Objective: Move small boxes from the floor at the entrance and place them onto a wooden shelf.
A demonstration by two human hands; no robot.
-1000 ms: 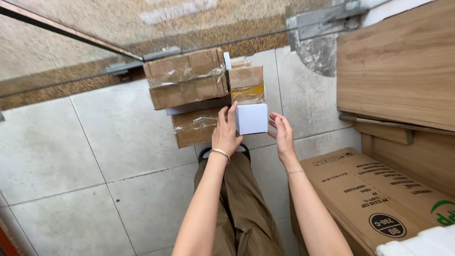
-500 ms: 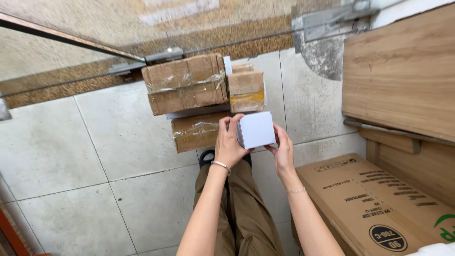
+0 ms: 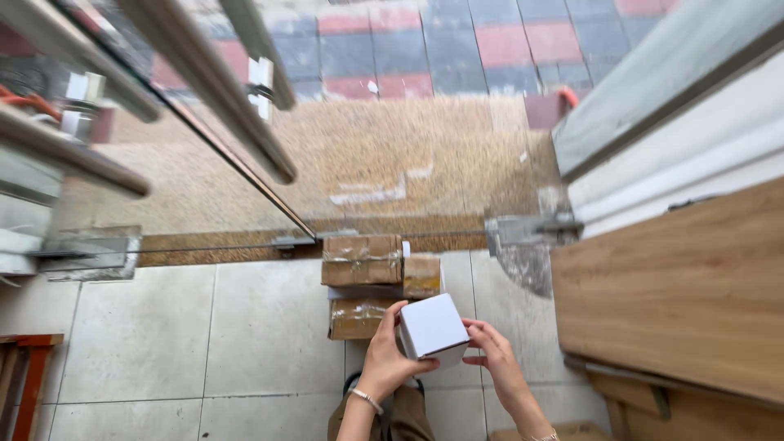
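A small white cardboard box [image 3: 433, 328] is held in front of me, tilted, between both hands. My left hand [image 3: 384, 358] grips its left side, a thin bracelet on that wrist. On the box's right lower edge rest the fingers of my right hand [image 3: 492, 359]. Just beyond the box, brown taped parcels [image 3: 363, 260] are stacked on the tiled floor, one lower parcel [image 3: 357, 317] partly hidden by my left hand.
A wooden cabinet top [image 3: 678, 302] fills the right side. A glass door with metal bar handles [image 3: 204, 90] stands ahead, paving beyond it. Red-brown wooden legs [image 3: 28, 376] show at the lower left. Pale floor tiles [image 3: 163, 343] spread to the left.
The view has tilted up toward the door and paving. The white box has turned from a flat face to a tilted cube between my hands; the printed carton at the right has left the view.
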